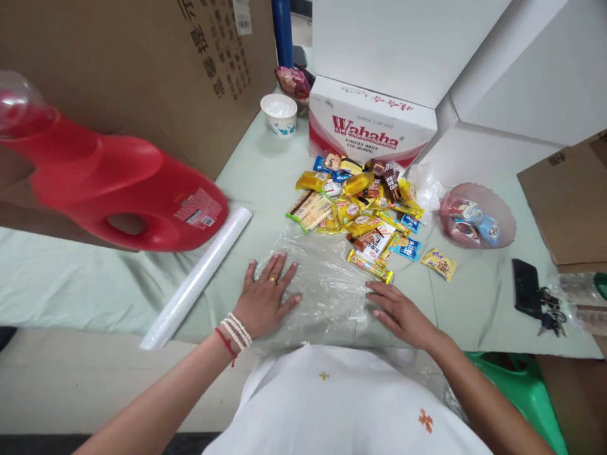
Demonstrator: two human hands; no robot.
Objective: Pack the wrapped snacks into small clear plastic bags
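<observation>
A clear plastic bag [327, 287] lies flat on the green cloth in front of me. My left hand [268, 294] rests on its left side with fingers spread, a ring on one finger. On the right edge of the bag, my right hand [401, 313] lies with its fingers stretched out and holds nothing. Just beyond the bag is a heap of wrapped snacks [358, 183], mostly in yellow packets. A yellow stick packet [370, 266] lies close to my right fingertips. One small cookie packet [439, 264] sits apart to the right.
Left stand a large red jug [133, 183] and a white roll [199, 275]. A paper cup [279, 115] and a Wahaha carton [370, 123] are behind. At right are a pink bowl [448, 218] with packets inside, a black phone [526, 287] and keys [551, 313].
</observation>
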